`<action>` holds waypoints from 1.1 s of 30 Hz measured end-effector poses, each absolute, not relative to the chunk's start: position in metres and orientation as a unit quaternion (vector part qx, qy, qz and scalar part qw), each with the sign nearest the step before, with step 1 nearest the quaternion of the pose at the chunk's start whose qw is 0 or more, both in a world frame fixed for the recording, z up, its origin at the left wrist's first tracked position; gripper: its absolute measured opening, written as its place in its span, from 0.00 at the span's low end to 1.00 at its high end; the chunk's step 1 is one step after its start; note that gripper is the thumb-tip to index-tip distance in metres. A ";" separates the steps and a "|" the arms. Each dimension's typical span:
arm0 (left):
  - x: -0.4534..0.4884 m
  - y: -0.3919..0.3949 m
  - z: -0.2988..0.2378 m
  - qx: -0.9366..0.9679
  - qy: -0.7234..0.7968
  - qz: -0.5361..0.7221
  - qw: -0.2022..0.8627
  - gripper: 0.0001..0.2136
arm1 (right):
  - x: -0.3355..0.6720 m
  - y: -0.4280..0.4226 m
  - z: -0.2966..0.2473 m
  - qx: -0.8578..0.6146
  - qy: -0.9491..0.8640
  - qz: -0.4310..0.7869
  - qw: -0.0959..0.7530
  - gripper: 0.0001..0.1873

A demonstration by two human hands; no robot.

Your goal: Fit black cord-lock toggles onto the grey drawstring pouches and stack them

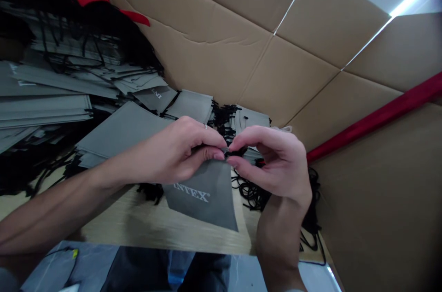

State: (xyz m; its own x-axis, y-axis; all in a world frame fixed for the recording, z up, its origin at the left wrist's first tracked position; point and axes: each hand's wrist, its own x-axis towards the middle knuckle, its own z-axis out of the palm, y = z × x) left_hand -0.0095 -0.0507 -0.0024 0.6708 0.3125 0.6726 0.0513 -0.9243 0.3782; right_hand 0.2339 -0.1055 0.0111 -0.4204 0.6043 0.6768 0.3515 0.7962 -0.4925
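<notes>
Both hands meet mid-frame above the wooden tabletop [138, 230]. Left hand [172, 154]: fingers curled together, thumb and fingertips clamped on the top edge of a grey INTEX pouch [207, 195], which hangs from the pinch with its lower corner over the table, logo facing the camera. Right hand [276, 165]: thumb and forefinger pressed together on a black drawstring cord [238, 151] at the pouch's mouth, touching the left fingertips; remaining fingers loosely bent. Loose black cords [252, 195] lie tangled on the table just below the right hand. Stacks of grey pouches [51, 103] fill the left side. Cardboard wall [224, 43] behind; red bar [380, 117] runs along the right.
</notes>
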 end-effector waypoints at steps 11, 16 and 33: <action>-0.020 -0.050 0.006 0.913 0.018 0.309 0.265 0.12 | 0.236 -0.108 0.010 -0.233 -0.844 0.153 0.458 0.11; -0.022 -0.048 0.009 0.904 -0.013 0.289 0.316 0.10 | 0.236 -0.106 0.010 -0.209 -0.844 0.157 0.469 0.10; -0.026 -0.048 0.011 0.910 0.099 0.294 0.274 0.12 | 0.238 -0.107 0.013 -0.231 -0.845 0.141 0.461 0.13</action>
State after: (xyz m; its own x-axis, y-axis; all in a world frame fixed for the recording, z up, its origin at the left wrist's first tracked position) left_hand -0.0260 -0.0481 0.0106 0.8069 0.3422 0.4815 0.0195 -0.8301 0.5573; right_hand 0.2381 -0.1068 0.0127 -0.4680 0.5202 0.7144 0.2592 0.8536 -0.4518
